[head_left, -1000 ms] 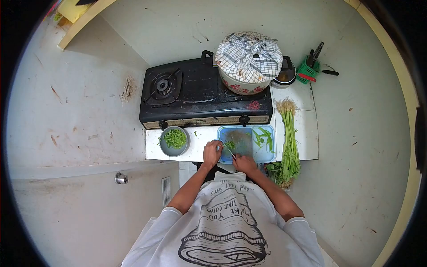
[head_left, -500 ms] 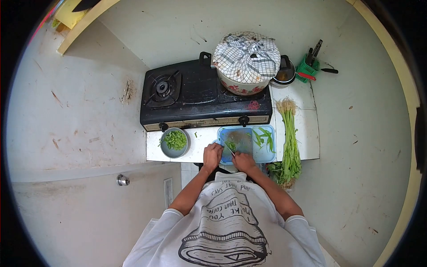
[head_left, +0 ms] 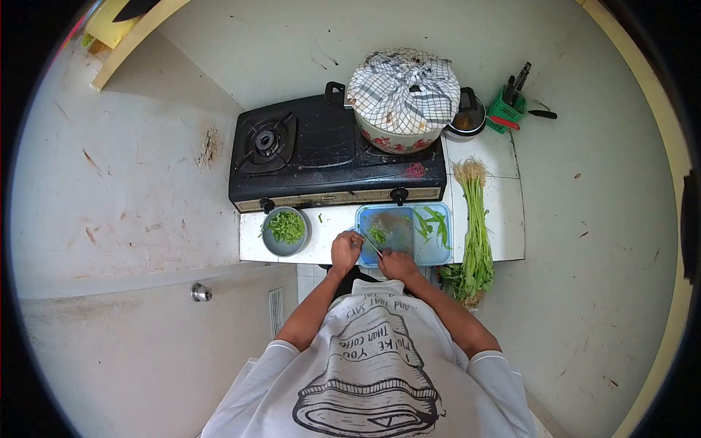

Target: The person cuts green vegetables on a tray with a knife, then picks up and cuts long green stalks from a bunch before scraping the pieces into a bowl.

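My right hand (head_left: pixel 396 265) is wrapped round the handle of a knife (head_left: pixel 372 245), whose thin blade slants up and left over the blue cutting board (head_left: pixel 400 255). At the board's left edge, my left hand (head_left: pixel 346 250) has its fingers curled together close to the knife's tip; what they hold, if anything, is hidden. Chopped greens (head_left: pixel 377 233) lie on the board just beyond the blade. Longer cut green pieces (head_left: pixel 437 225) rest on the board's right part. A grey bowl (head_left: pixel 307 235) to the left contains chopped greens (head_left: pixel 286 227).
Behind the board stands a black gas stove (head_left: pixel 321 157) with a cloth-covered pot (head_left: pixel 404 139) on it. A long bunch of leafy greens with roots (head_left: pixel 475 226) lies at the right, overhanging the counter edge. A green basket (head_left: pixel 505 113) of utensils is at the back right.
My left hand has drawn slightly left, a little farther from the chopped greens. The right hand keeps its grip on the knife, and the blade shows more fully.
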A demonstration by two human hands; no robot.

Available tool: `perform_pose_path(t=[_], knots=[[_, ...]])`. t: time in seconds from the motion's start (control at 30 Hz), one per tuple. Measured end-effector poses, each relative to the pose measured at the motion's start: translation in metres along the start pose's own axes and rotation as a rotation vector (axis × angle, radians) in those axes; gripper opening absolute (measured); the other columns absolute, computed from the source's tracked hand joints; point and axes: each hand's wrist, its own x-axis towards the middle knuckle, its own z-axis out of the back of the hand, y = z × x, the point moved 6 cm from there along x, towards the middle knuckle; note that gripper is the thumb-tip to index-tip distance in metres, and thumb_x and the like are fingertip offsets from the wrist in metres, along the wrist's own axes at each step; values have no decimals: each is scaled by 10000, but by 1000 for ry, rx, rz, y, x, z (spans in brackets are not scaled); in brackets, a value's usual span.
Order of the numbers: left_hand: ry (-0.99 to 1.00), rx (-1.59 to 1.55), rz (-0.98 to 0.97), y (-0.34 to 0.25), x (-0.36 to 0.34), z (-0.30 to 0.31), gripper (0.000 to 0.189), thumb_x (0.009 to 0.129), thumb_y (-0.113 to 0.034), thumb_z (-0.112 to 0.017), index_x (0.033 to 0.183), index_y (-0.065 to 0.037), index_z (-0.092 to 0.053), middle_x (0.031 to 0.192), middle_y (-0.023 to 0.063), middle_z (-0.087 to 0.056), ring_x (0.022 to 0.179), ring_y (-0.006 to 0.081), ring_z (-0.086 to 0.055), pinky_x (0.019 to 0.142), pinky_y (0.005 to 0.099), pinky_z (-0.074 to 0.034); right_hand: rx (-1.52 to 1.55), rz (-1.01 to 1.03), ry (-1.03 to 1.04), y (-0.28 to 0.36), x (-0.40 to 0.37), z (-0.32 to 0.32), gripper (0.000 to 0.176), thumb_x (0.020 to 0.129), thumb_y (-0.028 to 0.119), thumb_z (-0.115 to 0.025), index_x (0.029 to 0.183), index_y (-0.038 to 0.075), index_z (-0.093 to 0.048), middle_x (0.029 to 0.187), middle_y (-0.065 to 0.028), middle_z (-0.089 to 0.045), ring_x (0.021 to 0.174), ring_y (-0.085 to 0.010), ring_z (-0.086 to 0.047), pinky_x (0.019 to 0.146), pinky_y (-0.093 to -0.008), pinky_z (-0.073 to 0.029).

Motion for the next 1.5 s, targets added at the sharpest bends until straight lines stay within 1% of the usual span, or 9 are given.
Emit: perform_pose_path(t=[0.23,0.43,0.63,0.73,0.83,1.03,1.17,1.37,1.5], knots=[[-34,-156,85,8,1,-2,83,839,-83,-741,841,0,-745,835,150,-733,753,257,-724,740,370,-565,-29,-4,-57,-3,0,6,373,988,317,-511,976,-21,-667,827,-230,-748,763,-414,-751,722,-553,-597],[-50,-87,163,14,3,-2,164,800,-90,-840,865,10,-727,812,112,-721,751,198,-702,750,332,-561,5,0,27,-3,-8,11,433,1015,371,-508,1023,-42,-639,862,-287,-732,829,-451,-736,780,-573,-576],[-64,-85,245,21,-1,-3,252,770,-166,-893,847,-6,-714,806,96,-717,732,180,-678,736,318,-543,-71,70,10,-6,-1,12,386,998,317,-495,1017,-35,-650,824,-258,-740,771,-428,-746,725,-548,-596],[-134,-176,315,29,-5,-8,241,768,-165,-890,816,-13,-708,760,92,-721,695,187,-680,713,322,-548,-60,44,3,-14,-1,15,376,994,312,-503,1009,-34,-649,815,-258,-738,768,-429,-745,713,-556,-595],[-112,-247,491,38,-9,-13,253,774,-179,-896,825,-15,-710,771,88,-730,697,171,-678,711,314,-545,-47,34,46,-25,-6,17,413,1001,365,-529,1053,-32,-630,827,-271,-733,769,-436,-740,719,-562,-592],[-159,-108,362,23,-14,-13,288,752,-190,-907,832,-5,-702,807,108,-720,750,211,-698,747,340,-551,-92,108,65,-28,-11,22,413,995,379,-536,1054,-18,-635,829,-275,-730,765,-451,-733,716,-572,-592],[-162,58,252,-2,-16,-8,349,733,-244,-919,869,-28,-681,841,110,-676,764,276,-673,733,392,-546,-98,125,99,-26,-12,27,400,990,372,-539,1036,-10,-648,824,-264,-732,763,-442,-735,715,-566,-593],[-172,68,133,-3,-27,-3,323,771,-197,-890,942,-14,-686,891,128,-693,771,270,-682,729,389,-543,-125,127,84,-29,-11,31,384,979,357,-548,1028,-6,-662,834,-255,-736,778,-423,-742,727,-544,-598],[-76,-53,164,2,-30,4,353,847,-138,-807,1151,-32,-661,916,138,-694,762,265,-681,737,390,-548,-127,84,40,-25,-1,37,373,965,355,-599,1033,-7,-662,825,-242,-736,779,-423,-740,734,-537,-597]])
